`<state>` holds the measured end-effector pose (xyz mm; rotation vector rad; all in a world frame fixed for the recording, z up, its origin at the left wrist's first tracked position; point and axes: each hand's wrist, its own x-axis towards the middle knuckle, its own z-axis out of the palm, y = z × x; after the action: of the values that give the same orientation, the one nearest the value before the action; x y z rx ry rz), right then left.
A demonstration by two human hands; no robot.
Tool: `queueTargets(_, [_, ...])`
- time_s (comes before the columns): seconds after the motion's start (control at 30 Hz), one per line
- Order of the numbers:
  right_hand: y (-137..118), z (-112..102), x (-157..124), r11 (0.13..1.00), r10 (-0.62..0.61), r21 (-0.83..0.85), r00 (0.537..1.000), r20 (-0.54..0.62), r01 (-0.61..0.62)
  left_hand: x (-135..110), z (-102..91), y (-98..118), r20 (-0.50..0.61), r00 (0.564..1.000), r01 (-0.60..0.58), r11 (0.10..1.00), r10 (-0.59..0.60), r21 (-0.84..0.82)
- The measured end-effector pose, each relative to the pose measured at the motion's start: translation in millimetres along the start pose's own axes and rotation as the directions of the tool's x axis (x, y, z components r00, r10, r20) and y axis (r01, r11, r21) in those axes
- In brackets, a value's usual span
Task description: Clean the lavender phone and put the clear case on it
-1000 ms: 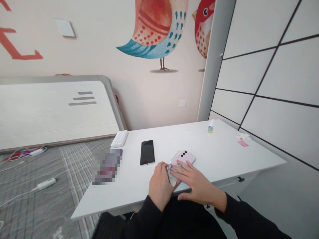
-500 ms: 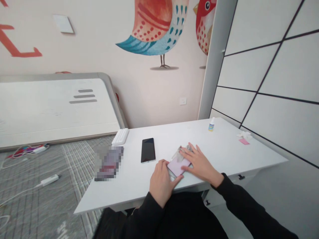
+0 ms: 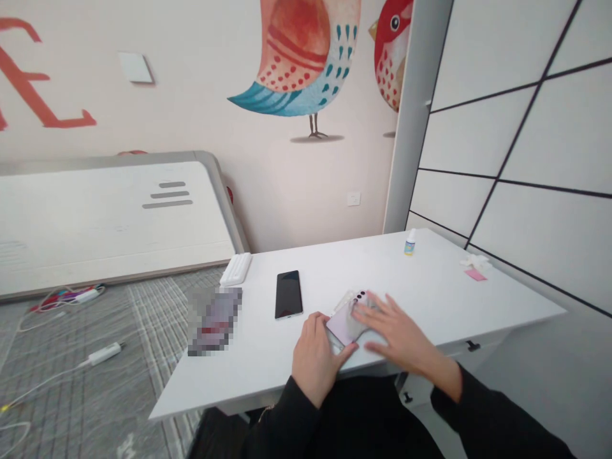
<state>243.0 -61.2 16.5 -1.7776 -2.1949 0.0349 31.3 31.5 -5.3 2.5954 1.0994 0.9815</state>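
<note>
A lavender phone lies back up near the table's front edge, its dark round camera lenses towards the far end. Something clear shows along its edges on the table. My left hand grips it from the left, fingers at the far side and thumb at the near edge. Under the outstretched fingers of my right hand is a thin whitish cloth, pressed against the phone's back. Those fingers cover the phone's right part.
On the white table, a black-screened phone, a white case and a blurred-out item lie to the left. A small bottle stands at the back right, near a pink piece with crumpled white material.
My right hand has slid the cloth nearer me and to the right across the phone's back, uncovering the lenses. My left hand keeps its grip. The view has tilted slightly.
</note>
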Motion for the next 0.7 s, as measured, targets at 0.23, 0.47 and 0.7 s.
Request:
queueTargets(0.23, [-10.0,1.3,13.2,0.984,-0.138,0.118,0.99,0.023,0.135,-0.8,2.2,-4.1,-0.045,0.996,-0.072,0.997,0.071,-0.008])
queueTargets(0.47, [-10.3,0.3,22.0,0.998,-0.001,0.068,1.0,-0.015,0.002,0.7,1.4,-2.4,-0.013,1.0,-0.024,1.0,0.024,0.013])
queueTargets(0.7, [-11.1,-3.3,5.5,0.993,0.12,0.005,0.99,-0.07,-0.12,0.9,0.9,-2.1,-0.031,0.999,-0.042,0.999,0.042,0.022])
